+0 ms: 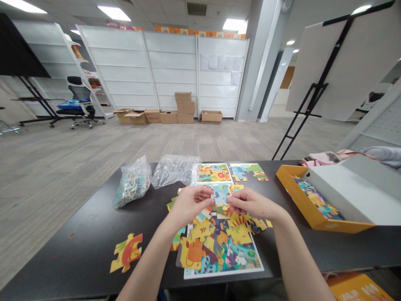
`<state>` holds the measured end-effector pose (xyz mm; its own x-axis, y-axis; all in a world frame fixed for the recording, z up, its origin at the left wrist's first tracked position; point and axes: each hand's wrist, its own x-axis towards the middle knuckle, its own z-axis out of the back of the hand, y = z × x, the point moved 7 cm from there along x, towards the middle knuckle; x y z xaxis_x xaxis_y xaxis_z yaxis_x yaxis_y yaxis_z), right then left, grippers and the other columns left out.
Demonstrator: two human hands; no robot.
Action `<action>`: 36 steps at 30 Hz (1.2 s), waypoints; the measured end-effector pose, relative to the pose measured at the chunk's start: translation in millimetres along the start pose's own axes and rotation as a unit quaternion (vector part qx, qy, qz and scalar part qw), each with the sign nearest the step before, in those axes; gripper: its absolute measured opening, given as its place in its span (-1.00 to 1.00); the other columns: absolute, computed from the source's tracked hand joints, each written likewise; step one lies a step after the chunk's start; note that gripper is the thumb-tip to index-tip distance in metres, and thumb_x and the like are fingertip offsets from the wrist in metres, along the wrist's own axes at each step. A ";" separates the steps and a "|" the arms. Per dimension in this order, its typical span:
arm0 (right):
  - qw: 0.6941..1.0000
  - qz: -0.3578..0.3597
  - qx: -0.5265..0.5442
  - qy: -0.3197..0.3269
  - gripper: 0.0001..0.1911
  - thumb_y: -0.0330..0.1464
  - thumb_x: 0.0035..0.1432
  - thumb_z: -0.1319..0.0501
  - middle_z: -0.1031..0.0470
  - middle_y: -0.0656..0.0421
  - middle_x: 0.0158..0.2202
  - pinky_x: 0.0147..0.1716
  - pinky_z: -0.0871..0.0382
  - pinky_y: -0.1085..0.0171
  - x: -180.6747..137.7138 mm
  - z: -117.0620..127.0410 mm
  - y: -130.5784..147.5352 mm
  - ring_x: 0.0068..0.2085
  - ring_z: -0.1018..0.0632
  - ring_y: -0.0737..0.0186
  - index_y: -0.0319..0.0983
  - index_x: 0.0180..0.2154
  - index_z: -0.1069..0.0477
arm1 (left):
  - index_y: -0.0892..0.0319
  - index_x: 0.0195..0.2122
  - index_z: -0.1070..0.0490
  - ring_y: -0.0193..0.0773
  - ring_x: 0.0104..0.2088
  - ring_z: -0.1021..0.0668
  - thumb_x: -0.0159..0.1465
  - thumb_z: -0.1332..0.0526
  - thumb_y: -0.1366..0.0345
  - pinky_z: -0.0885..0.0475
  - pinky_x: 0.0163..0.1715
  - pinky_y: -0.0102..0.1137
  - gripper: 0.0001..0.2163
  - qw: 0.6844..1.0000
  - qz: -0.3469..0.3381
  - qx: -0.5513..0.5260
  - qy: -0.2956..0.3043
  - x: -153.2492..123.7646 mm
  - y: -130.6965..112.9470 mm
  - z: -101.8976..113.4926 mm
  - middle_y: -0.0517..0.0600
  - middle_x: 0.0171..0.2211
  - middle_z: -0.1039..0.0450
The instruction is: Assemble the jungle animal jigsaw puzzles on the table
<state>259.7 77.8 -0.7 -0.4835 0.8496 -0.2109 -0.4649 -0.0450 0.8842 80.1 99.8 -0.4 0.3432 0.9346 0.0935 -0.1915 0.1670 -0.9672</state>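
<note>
My left hand [189, 204] and my right hand [250, 204] meet over the middle of the black table [78, 242], both pinching one light blue puzzle piece [220, 195] held just above the heap. Below them lies a colourful puzzle board [232, 257] with several loose pieces [203, 230] piled on it. A single orange and yellow piece [127, 253] lies apart at the front left. Two partly joined puzzle sections [214, 172] [249, 171] lie at the table's far edge.
Two clear plastic bags [133, 182] [175, 169] of pieces lie at the back left. An orange box [313, 209] with a white lid [354, 190] stands at the right. Beyond are open floor, an easel [313, 96], cardboard boxes [184, 108] and an office chair [77, 104].
</note>
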 end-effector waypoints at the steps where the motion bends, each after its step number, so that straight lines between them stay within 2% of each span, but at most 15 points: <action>1: 1.000 0.003 0.000 -0.001 -0.37 0.18 0.15 -0.14 -0.33 0.22 -0.55 -0.48 -0.18 0.33 0.1 0.6 0.0 -0.50 -0.31 0.35 -0.29 -0.46 -0.43 | 0.23 -0.25 -0.59 -0.15 -0.29 -0.68 0.07 -0.40 0.32 -0.60 -0.20 -0.29 -0.79 1.000 0.002 0.002 0.000 0.1 0.0 0.3 0.07 -0.30 -0.66; 7: 1.000 0.027 -0.012 -0.012 -0.46 0.09 0.22 -0.14 -0.32 0.23 -0.54 -0.47 -0.19 0.32 0.4 3.5 2.0 -0.50 -0.31 0.35 -0.25 -0.47 -0.37 | 0.25 -0.24 -0.59 -0.14 -0.24 -0.68 0.15 -0.38 0.24 -0.59 -0.14 -0.28 -0.79 1.000 0.018 -0.015 0.005 0.6 -4.6 1.4 0.10 -0.24 -0.66; 12: 0.998 0.038 -0.037 -0.023 -0.49 0.05 0.24 -0.15 -0.29 0.25 -0.56 -0.48 -0.16 0.32 0.9 4.0 4.2 -0.50 -0.29 0.35 -0.25 -0.48 -0.38 | 0.25 -0.28 -0.60 -0.13 -0.25 -0.68 0.14 -0.39 0.25 -0.60 -0.17 -0.28 -0.81 0.999 0.025 -0.023 0.002 0.7 -6.1 2.4 0.08 -0.31 -0.66; 20: 0.998 0.055 -0.011 -0.025 -0.49 0.03 0.17 -0.24 -0.08 0.33 -0.54 -0.48 -0.05 0.33 1.1 3.7 4.5 -0.48 -0.14 0.39 -0.20 -0.53 -0.17 | 0.25 -0.28 -0.59 -0.14 -0.28 -0.69 0.13 -0.40 0.24 -0.60 -0.20 -0.29 -0.80 0.999 0.027 -0.022 -0.007 -0.4 -1.6 3.8 0.09 -0.31 -0.66; 27: 0.998 0.052 -0.022 -0.025 -0.47 0.06 0.17 -0.22 -0.07 0.33 -0.54 -0.49 -0.04 0.33 2.5 3.5 3.6 -0.48 -0.13 0.39 -0.21 -0.53 -0.16 | 0.25 -0.29 -0.59 -0.13 -0.27 -0.69 0.13 -0.40 0.24 -0.60 -0.19 -0.29 -0.81 0.999 0.032 -0.028 -0.004 -0.1 -2.9 3.3 0.09 -0.33 -0.66; 36: 0.998 0.039 -0.033 -0.027 -0.46 0.09 0.15 -0.20 -0.15 0.31 -0.55 -0.50 -0.08 0.33 2.7 2.5 4.1 -0.49 -0.17 0.39 -0.22 -0.54 -0.22 | 0.24 -0.33 -0.58 -0.14 -0.31 -0.69 0.11 -0.40 0.29 -0.60 -0.22 -0.28 -0.85 0.999 0.040 -0.021 0.004 0.4 -0.9 0.8 0.06 -0.38 -0.65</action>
<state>258.3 81.2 3.4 -0.4799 0.8692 -0.1189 -0.4765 -0.1444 0.8672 79.7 100.2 0.8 0.3358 0.9418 0.0135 -0.1801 0.0783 -0.9805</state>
